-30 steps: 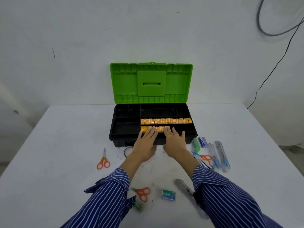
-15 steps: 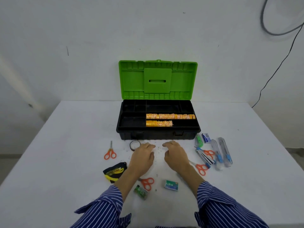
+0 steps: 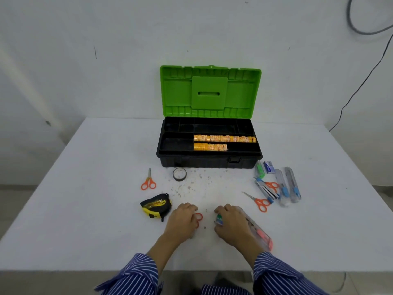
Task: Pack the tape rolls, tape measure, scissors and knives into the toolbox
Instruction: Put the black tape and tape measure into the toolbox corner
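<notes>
A: What's lowest in the frame?
B: The left hand [image 3: 182, 220] curls over orange scissors [image 3: 198, 218]; the right hand [image 3: 231, 224] pinches a small green box [image 3: 218, 220], on the surface [image 3: 85, 209].
A: Further up?
B: The tape measure [image 3: 156, 205] at lower left, then the open toolbox [image 3: 209, 160] holding tape rolls [image 3: 224, 138] at centre.

Your left hand [image 3: 182, 220] and right hand [image 3: 230, 223], which a second ago pressed on the front row of tape rolls [image 3: 210, 146] in the toolbox [image 3: 209, 160], now lie near the table's front edge: the left covers orange scissors [image 3: 198, 218], the right curls around a small green-blue box [image 3: 218, 220].
</notes>
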